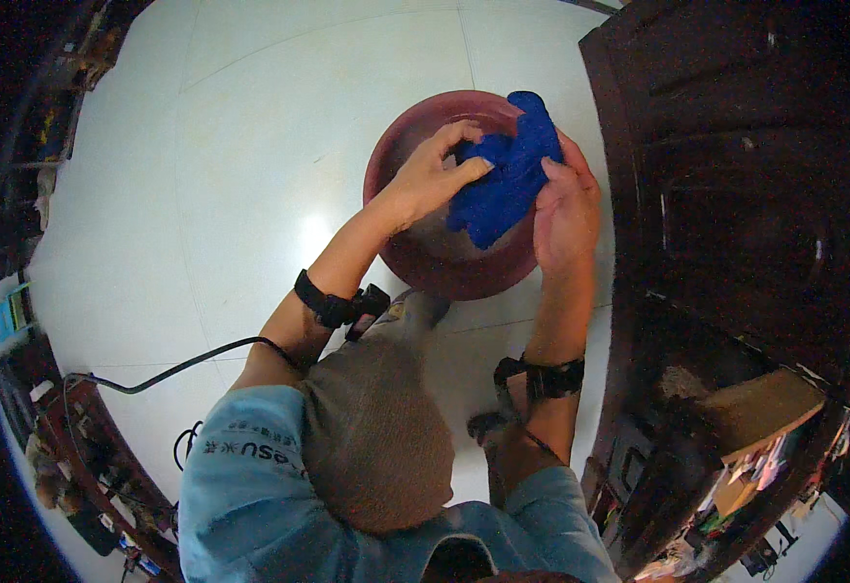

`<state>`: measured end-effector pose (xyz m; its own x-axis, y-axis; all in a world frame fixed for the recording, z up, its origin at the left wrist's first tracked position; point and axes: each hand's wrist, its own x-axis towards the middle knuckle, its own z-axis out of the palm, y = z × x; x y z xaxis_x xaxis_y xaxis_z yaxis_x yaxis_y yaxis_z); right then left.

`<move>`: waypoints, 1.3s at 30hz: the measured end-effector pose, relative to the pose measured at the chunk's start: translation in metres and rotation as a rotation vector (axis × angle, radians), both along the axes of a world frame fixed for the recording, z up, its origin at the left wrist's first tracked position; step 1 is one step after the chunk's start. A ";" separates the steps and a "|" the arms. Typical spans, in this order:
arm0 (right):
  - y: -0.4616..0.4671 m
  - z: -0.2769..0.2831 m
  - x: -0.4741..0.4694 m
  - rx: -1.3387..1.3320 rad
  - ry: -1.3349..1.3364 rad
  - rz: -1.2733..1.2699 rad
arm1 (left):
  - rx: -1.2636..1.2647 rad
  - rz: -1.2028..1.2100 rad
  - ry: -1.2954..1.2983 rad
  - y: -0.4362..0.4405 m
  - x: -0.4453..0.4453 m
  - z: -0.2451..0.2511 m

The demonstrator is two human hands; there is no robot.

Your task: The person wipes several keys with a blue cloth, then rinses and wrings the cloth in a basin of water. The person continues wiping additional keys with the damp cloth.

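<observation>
A blue cloth [509, 178] is bunched up between my two hands, above a round red plastic basin [432, 280] on the floor. My left hand [443, 171] pinches the cloth's left side, thumb and fingers curled on it. On the other side my right hand [569, 197] grips the cloth's right edge, with the thumb in front and the fingers partly hidden behind it. Part of the cloth stands up past the basin's far rim. The inside of the basin looks greyish, and its contents cannot be made out.
Close by on the right stands a dark wooden cabinet [753, 218], with an open compartment of cluttered items lower down. A black cable [177, 368] runs from my left forearm to the left. Cluttered shelves [53, 146] line the left edge. Pale floor tiles [265, 182] surround the basin.
</observation>
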<state>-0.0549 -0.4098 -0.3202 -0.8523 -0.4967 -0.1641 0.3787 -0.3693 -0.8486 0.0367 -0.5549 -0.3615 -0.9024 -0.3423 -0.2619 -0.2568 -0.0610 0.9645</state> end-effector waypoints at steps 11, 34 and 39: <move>0.001 0.045 -0.004 0.023 0.059 0.036 | 0.365 0.044 0.074 -0.001 -0.007 0.043; 0.040 -0.013 -0.022 0.150 0.028 -0.127 | 0.340 0.213 0.301 -0.005 -0.012 0.075; 0.043 -0.027 -0.022 0.149 0.014 -0.115 | 0.470 0.157 0.435 -0.005 -0.012 0.090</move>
<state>-0.0768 -0.3667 -0.3469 -0.9046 -0.3672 -0.2165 0.3292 -0.2791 -0.9021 0.0249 -0.5595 -0.2713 -0.9082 -0.4167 -0.0383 0.1968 -0.5060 0.8398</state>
